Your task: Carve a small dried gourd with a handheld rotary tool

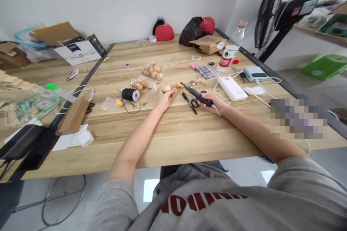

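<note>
My left hand [167, 98] has its fingers curled at a round tan nut-like ball [166, 88], which shows at the far side of the fingers. In my right hand [215, 103] is a dark rotary tool [197, 95], its tip pointing left toward a second tan ball [179, 85]. A white cord runs from the tool's rear. On the table between my hands lie a black marker [189, 103] and black-handled scissors [194, 102]. Small tool bits [201, 83] are scattered beyond the tool.
Bagged tan balls [153, 70] and a black thread spool [130, 94] lie left of centre. To the right are a compartment box [205, 71], a water bottle [232, 48], a white power bank [232, 88] and cables. A fan [271, 11] stands beyond the right edge.
</note>
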`<state>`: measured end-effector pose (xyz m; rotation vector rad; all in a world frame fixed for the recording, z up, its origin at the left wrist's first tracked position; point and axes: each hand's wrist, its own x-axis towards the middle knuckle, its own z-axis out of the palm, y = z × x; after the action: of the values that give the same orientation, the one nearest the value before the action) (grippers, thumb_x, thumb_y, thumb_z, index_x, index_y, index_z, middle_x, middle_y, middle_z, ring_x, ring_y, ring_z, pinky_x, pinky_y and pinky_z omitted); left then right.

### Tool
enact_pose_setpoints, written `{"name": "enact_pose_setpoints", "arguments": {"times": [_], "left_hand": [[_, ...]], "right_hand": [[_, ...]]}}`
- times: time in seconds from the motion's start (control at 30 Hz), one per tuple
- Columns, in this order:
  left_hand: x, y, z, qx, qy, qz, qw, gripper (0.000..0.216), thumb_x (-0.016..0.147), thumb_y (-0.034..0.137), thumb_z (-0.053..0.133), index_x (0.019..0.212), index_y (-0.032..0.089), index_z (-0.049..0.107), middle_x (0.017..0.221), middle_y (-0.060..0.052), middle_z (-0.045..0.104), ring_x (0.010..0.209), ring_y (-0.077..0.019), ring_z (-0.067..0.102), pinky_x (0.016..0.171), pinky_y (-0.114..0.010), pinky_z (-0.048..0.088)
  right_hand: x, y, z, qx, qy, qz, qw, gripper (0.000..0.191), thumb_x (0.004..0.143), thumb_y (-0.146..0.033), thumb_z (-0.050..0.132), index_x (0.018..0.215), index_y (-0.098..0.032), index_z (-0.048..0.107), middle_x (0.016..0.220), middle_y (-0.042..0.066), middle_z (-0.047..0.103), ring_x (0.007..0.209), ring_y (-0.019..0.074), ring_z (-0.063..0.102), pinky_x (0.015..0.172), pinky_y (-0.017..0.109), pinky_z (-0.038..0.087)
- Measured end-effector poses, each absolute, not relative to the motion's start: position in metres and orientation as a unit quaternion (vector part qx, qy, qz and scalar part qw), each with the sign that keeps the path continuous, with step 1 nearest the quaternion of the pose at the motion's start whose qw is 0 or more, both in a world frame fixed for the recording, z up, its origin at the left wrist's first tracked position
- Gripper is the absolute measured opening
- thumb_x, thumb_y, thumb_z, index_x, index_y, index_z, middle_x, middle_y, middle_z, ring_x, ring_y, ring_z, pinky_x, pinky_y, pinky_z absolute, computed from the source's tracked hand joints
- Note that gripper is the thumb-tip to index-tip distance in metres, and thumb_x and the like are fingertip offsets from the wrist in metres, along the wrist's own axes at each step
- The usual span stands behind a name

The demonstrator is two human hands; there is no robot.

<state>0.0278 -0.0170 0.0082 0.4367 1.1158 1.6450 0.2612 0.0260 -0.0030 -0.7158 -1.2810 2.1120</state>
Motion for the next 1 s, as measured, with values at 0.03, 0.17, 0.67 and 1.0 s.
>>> {"name": "enact_pose_setpoints", "arguments": {"times": [0.03, 0.17, 0.67, 1.0], "left_hand": [[0.028, -0.017, 0.008, 0.183, 0.467, 0.684, 0.53, 0.029, 0.073, -0.003, 0.065, 0.094, 0.014, 0.054, 0.072, -0.001, 0.07, 0.064, -0.0077, 0.067, 0.062, -0.015, 0.047], [0.027, -0.013, 0.006, 0.194, 0.475, 0.669, 0.538, 0.027, 0.071, -0.003, 0.066, 0.088, 0.014, 0.053, 0.073, -0.002, 0.071, 0.064, -0.0083, 0.067, 0.061, -0.016, 0.048], [0.019, -0.011, 0.011, 0.201, 0.485, 0.611, 0.593, 0.042, 0.067, -0.002, 0.068, 0.1, 0.018, 0.052, 0.073, 0.001, 0.069, 0.065, -0.0087, 0.067, 0.062, -0.016, 0.051], [0.016, -0.013, 0.013, 0.17, 0.478, 0.606, 0.613, 0.052, 0.068, -0.003, 0.064, 0.113, 0.02, 0.052, 0.075, 0.002, 0.069, 0.064, -0.0075, 0.066, 0.061, -0.016, 0.05]], "right_hand": [[0.261, 0.026, -0.002, -0.266, -0.48, 0.788, 0.279, 0.022, 0.074, -0.032, 0.072, 0.079, -0.014, 0.06, 0.07, 0.006, 0.067, 0.05, 0.0109, 0.051, 0.046, 0.025, 0.039], [0.26, 0.026, 0.002, -0.259, -0.487, 0.789, 0.269, 0.023, 0.074, -0.034, 0.071, 0.078, -0.013, 0.063, 0.07, 0.006, 0.067, 0.049, 0.0109, 0.05, 0.045, 0.025, 0.037], [0.253, 0.027, 0.004, -0.229, -0.502, 0.802, 0.227, 0.016, 0.075, -0.026, 0.072, 0.084, -0.013, 0.071, 0.072, 0.003, 0.066, 0.048, 0.0078, 0.046, 0.046, 0.023, 0.034], [0.259, 0.032, 0.006, -0.249, -0.482, 0.822, 0.173, 0.026, 0.074, -0.031, 0.074, 0.093, -0.013, 0.072, 0.072, 0.005, 0.067, 0.049, 0.0095, 0.048, 0.045, 0.024, 0.033]]}}
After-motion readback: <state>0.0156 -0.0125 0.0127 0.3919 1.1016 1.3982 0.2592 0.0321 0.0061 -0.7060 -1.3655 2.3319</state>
